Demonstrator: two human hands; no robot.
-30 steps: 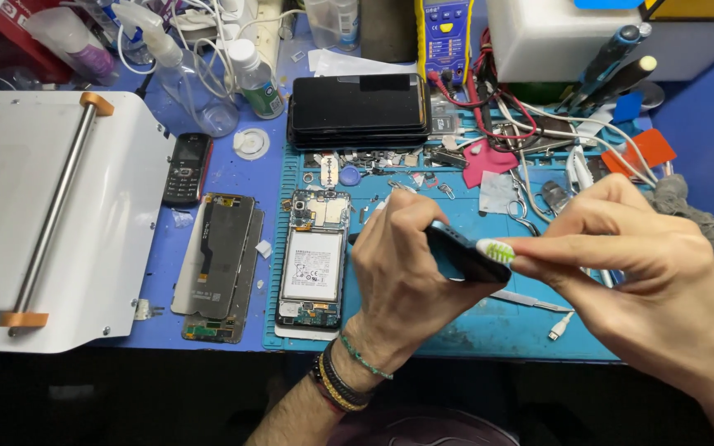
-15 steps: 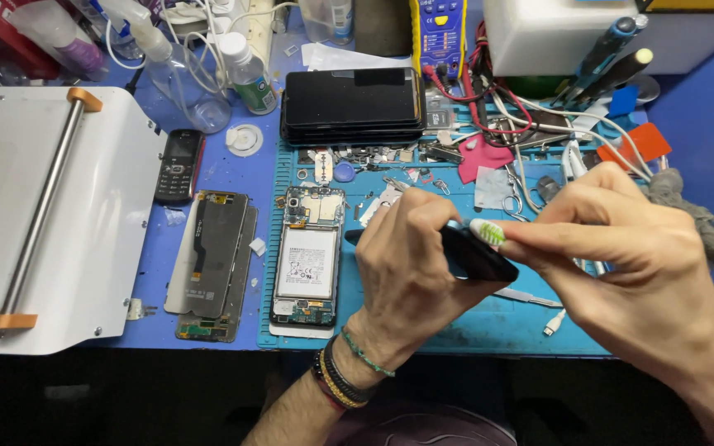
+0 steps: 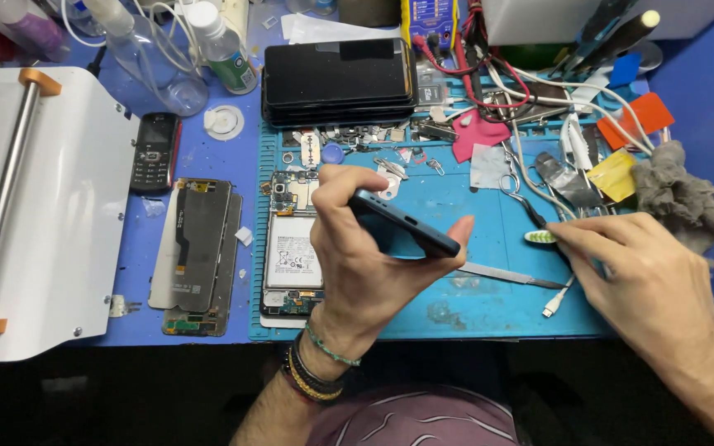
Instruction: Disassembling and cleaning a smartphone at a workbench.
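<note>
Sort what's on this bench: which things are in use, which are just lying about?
In use: dark phone frame in left hand; toothbrush in right hand.

Lying about: opened phone, small keypad phone, stacked screens, grey rag.

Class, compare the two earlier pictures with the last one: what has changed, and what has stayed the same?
The right hand has drawn the toothbrush away to the right, off the dark phone. The left hand still grips that phone. The opened phone on the blue mat has not moved.

Evenly bright from above, soft shadows, sharp mid-frame, dark along bottom edge, slight wide-angle bending at corners
</note>
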